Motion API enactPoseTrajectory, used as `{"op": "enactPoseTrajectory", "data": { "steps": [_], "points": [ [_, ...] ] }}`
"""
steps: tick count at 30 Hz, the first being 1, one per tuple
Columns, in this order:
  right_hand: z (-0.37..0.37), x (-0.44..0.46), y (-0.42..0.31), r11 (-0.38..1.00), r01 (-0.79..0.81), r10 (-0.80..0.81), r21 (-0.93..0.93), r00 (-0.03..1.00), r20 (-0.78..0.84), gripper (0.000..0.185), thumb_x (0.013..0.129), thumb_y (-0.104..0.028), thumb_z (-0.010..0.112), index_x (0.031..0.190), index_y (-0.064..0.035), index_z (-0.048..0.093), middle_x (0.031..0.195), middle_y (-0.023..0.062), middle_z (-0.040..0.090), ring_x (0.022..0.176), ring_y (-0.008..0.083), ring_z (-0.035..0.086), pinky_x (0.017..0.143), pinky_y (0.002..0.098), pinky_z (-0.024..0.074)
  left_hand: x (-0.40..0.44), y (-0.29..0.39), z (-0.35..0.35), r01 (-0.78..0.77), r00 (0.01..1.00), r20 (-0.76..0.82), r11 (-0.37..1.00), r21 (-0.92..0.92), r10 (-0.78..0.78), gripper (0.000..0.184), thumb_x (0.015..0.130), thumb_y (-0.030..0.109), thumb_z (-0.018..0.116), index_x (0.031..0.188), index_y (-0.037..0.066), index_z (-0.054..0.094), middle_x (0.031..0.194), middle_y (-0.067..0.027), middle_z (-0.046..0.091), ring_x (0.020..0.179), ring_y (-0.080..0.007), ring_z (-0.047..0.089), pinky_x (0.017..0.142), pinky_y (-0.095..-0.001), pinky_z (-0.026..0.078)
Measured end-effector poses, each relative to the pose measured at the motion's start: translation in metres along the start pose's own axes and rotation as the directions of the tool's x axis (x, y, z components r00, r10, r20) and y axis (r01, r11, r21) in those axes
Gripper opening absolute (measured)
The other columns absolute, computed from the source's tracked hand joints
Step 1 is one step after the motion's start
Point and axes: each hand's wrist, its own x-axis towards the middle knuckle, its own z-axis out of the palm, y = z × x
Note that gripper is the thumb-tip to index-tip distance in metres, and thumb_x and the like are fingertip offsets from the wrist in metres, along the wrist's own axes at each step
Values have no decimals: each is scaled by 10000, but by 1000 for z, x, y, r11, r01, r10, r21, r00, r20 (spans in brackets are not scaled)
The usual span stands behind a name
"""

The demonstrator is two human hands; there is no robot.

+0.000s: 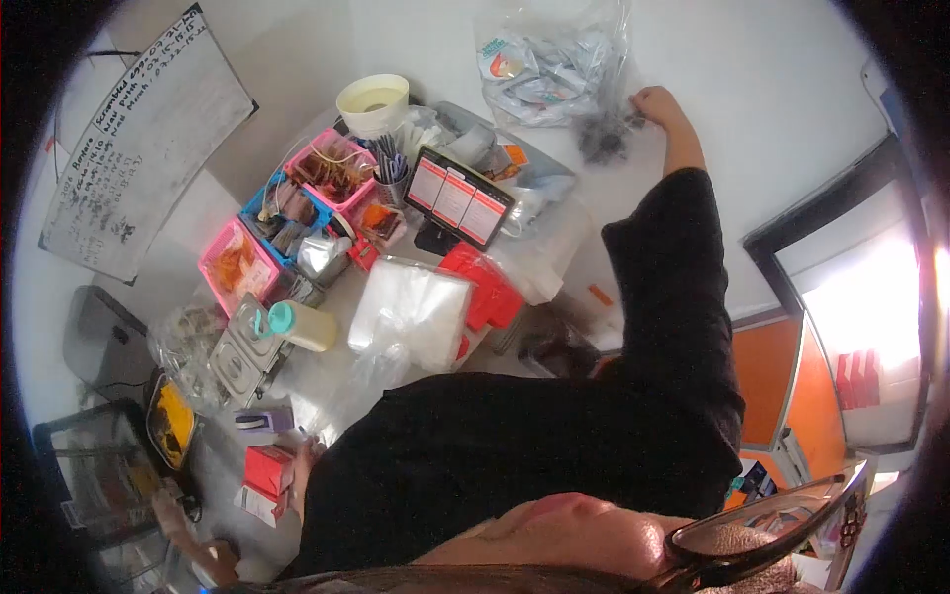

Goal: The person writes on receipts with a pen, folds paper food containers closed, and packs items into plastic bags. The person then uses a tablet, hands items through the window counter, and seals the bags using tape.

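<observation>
My right arm, in a black sleeve, reaches up to the wall at the top right. There my right hand (653, 105) is closed at the edge of a clear plastic bag (549, 69) with white printed packets inside. A dark bundle (602, 139) hangs just below the hand. My left hand (303, 475) is low on the left, against the edge of the table and partly hidden by my torso. It is right beside a red box (268, 470); whether it grips the box does not show. A purple and white box (263, 420) stands just above.
A tablet (458, 198), a stack of clear bags (411, 305), pink baskets (237, 259), a blue basket (287, 220) and a teal-lidded bottle (304, 326) crowd the table. Another person's hand (176, 520) works at the lower left, near a yellow-filled tray (171, 421).
</observation>
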Motion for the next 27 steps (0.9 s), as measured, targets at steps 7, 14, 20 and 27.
{"op": "enactPoseTrajectory", "data": {
  "steps": [7, 14, 20, 27],
  "points": [
    [18, -6, 23, 902, 35, 135, 430, 924, -359, 409, 943, -412, 595, 974, -14, 682, 823, 78, 678, 713, 186, 598, 687, 334, 481, 10, -9, -12, -26, 999, 32, 999, 36, 25, 234, 926, 261, 566, 1033, 58, 611, 916, -51, 580, 842, -174, 565, 728, -291, 473],
    [-4, -35, -11, 812, -60, 101, 581, 994, -37, 376, 968, -376, 577, 1168, -62, 630, 973, 71, 674, 818, 156, 605, 715, 314, 480, 8, -6, -5, -64, 997, 38, 990, 125, 60, 226, 918, 202, 547, 1074, 50, 608, 967, -57, 588, 893, -172, 564, 777, -285, 456],
    [-8, -56, -22, 840, 53, -32, 540, 998, -48, 237, 922, -167, 593, 1117, -51, 659, 916, 76, 682, 834, 155, 624, 752, 307, 496, 5, -7, -2, -127, 991, 68, 966, 227, 115, 237, 911, 152, 531, 1109, 44, 606, 1009, -62, 595, 938, -170, 564, 819, -280, 441],
    [-55, -60, -5, 787, 121, 120, 605, 932, -343, 221, 900, -130, 578, 1063, -20, 677, 854, 93, 680, 793, 160, 642, 733, 312, 511, 0, -3, 4, -310, 951, 160, 822, 477, 266, 268, 903, 93, 511, 1149, 37, 603, 1060, -67, 603, 989, -168, 563, 868, -274, 424]
  ]
}}
